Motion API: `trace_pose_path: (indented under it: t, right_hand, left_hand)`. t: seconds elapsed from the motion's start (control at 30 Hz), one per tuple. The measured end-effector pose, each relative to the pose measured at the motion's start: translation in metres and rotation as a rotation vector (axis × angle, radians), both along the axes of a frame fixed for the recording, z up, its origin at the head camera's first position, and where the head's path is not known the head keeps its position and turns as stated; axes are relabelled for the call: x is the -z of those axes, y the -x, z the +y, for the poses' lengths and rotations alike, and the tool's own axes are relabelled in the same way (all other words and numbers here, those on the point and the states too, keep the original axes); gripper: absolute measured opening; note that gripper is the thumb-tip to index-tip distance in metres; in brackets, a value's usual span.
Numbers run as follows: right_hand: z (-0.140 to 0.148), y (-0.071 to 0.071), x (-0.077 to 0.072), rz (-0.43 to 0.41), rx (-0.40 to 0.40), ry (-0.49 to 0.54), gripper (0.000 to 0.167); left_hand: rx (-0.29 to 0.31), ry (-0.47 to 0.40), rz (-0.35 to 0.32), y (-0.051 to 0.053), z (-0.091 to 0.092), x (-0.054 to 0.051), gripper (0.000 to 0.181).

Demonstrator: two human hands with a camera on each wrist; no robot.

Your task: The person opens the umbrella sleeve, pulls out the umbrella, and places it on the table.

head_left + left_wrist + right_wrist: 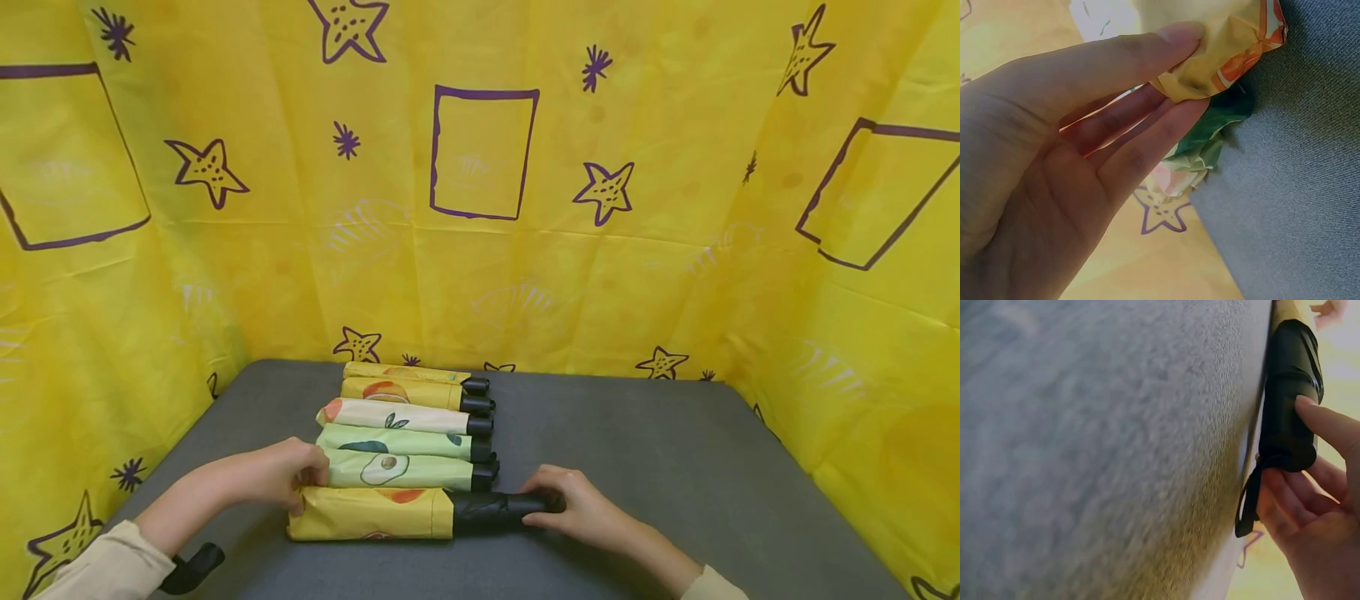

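Nearest to me on the grey table lies a folded umbrella in a yellow sleeve (367,513), its black handle end (487,511) sticking out to the right. With thumb and fingers, my left hand (288,473) pinches the sleeve's closed left end; the left wrist view shows the thumb on the yellow cloth (1216,56). My right hand (573,504) grips the black handle, and a wrist strap (1247,506) hangs from it in the right wrist view. Just behind lies a green umbrella with an avocado print (435,471), close to my left fingers.
Farther back, more folded umbrellas lie in a row, handles to the right: a green one (420,442), a pale pink one (420,417) and two yellow ones. The grey table (637,442) reaches a yellow patterned curtain (495,275) on three sides.
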State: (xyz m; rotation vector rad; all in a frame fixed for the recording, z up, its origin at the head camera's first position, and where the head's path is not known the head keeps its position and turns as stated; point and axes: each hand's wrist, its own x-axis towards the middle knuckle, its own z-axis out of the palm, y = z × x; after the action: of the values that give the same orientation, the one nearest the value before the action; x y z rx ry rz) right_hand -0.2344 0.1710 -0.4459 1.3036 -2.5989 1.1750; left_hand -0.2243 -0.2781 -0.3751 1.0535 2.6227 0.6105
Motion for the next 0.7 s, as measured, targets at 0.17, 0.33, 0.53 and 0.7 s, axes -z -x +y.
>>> trace_pose_path:
  t: [0.17,0.33,0.53,0.7]
  right_hand:
    - [0.008,-0.002,-0.001,0.004,0.023,0.007,0.022]
    - [0.016,-0.004,-0.001,-0.001,0.027,0.029,0.023]
    - [0.026,-0.004,0.000,-0.027,0.042,0.034,0.023]
    - [0.033,-0.004,0.000,-0.010,0.056,0.021,0.021]
  left_hand:
    - [-0.006,0.000,-0.013,0.000,0.000,0.000,0.032]
    - [-0.015,-0.002,-0.019,0.000,-0.001,0.001,0.032]
    - [-0.017,-0.003,-0.014,0.001,-0.001,0.002,0.032]
    - [-0.020,-0.002,-0.021,0.001,-0.001,0.002,0.032]
